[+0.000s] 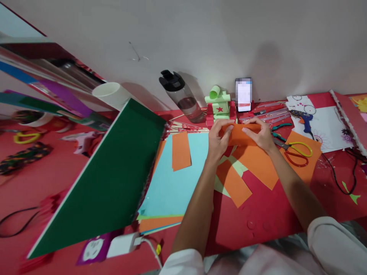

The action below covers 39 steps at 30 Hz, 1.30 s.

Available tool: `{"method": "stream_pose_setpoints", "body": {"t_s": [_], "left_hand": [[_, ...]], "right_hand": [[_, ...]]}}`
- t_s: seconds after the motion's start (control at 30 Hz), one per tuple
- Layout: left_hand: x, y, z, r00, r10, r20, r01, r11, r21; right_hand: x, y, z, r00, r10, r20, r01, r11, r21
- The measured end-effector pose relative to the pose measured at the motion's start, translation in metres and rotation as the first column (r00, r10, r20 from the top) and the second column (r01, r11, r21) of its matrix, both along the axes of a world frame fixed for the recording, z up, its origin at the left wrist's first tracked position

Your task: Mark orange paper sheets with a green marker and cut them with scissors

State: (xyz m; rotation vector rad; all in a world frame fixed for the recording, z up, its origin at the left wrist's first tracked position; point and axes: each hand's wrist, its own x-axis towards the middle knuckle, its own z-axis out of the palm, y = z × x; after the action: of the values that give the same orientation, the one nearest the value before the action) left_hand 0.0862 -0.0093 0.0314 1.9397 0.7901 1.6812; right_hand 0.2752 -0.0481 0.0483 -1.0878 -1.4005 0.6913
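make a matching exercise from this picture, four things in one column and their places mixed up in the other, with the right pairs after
Things
1. curved orange paper piece
2. metal scissors with yellow and red handles
3. blue glue gun
4. clear bottle with black lid

Places
A. on white patterned paper
B. just left, in the picture, of the light green and red paper model
C. on a flat orange sheet
D. held in the left hand and right hand

Pairs: 1-D, 2-C, 3-A, 4-B
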Motion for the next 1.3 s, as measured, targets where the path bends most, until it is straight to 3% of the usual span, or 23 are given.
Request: {"method": "stream_pose_setpoints", "body": {"t_s": [0.23,0.43,0.57,0.7,0.83,1.03,1.3], "left_hand": [[0.0,-0.001,0.0,1.0,-0.017,-0.005,0.017,1.0,0.01],[-0.001,-0.001,-0.004,0.998,-0.014,0.066,0.024,0.987,-0.157],[0.001,0.002,-0.009,0.978,-0.139,0.158,0.187,0.917,-0.352],[0.007,0.001,-0.008,0.945,-0.268,0.189,0.326,0.834,-0.446],[0.01,-0.001,-0.003,0.946,-0.255,0.198,0.321,0.811,-0.489],[0.007,0.002,0.001,0.952,-0.182,0.247,0.287,0.814,-0.505],[0.011,-0.002,0.0,0.946,-0.24,0.22,0.322,0.777,-0.54]], "right_hand": [[-0.001,0.001,-0.003,1.0,-0.01,0.008,0.01,1.0,-0.024],[0.0,0.001,-0.004,1.0,-0.021,0.015,0.022,0.999,-0.039],[0.003,0.001,-0.001,0.997,-0.063,-0.043,0.061,0.997,-0.042],[0.002,0.003,0.004,0.987,-0.12,-0.105,0.113,0.991,-0.069],[0.004,0.006,0.005,0.968,-0.155,-0.196,0.125,0.979,-0.159],[0.004,0.005,-0.001,0.96,-0.016,-0.28,-0.073,0.95,-0.304],[-0.001,0.007,-0.007,0.945,-0.168,-0.279,0.086,0.955,-0.286]]}}
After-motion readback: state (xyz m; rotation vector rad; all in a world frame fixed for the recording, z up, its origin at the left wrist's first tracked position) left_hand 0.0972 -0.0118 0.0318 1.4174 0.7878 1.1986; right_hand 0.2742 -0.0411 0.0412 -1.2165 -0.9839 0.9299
